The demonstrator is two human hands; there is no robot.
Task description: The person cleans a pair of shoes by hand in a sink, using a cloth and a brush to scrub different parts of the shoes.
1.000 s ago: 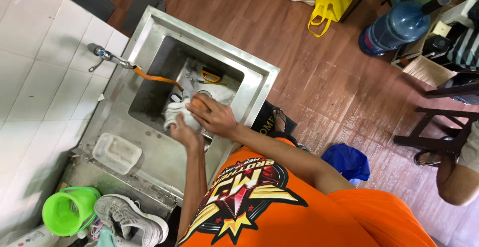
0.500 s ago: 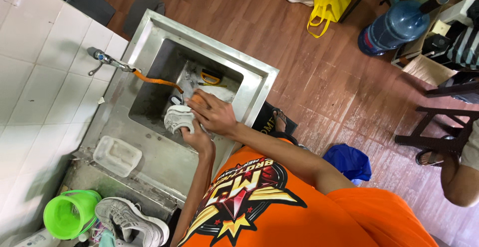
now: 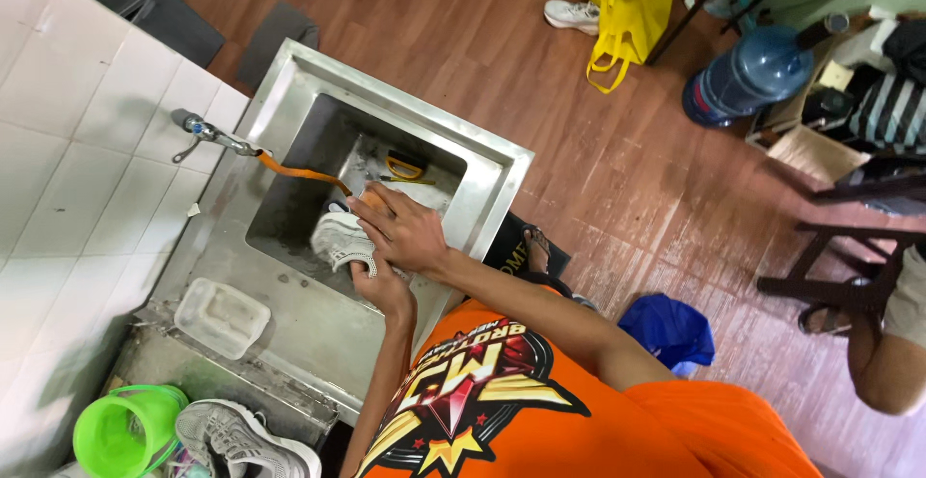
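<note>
While sneaker (image 3: 340, 239) hangs over steel sink (image 3: 502, 164), left hand (image 3: 383, 287) grips it from below, fingers curled round heel. Right hand (image 3: 405, 232) presses orange scrubber (image 3: 374, 198) onto upper. Best: firm grip, short strokes, sole tilted toward orange hose (image 3: 299, 173). Soap dish (image 3: 220, 316) sits nearby.

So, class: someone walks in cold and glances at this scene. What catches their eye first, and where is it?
Probably the two hands over the steel sink at centre: the left hand holds a pale sneaker while the right hand presses an orange scrubber against it. Next, the bright green bucket at bottom left and the yellow bag on the wooden floor at top.
</note>
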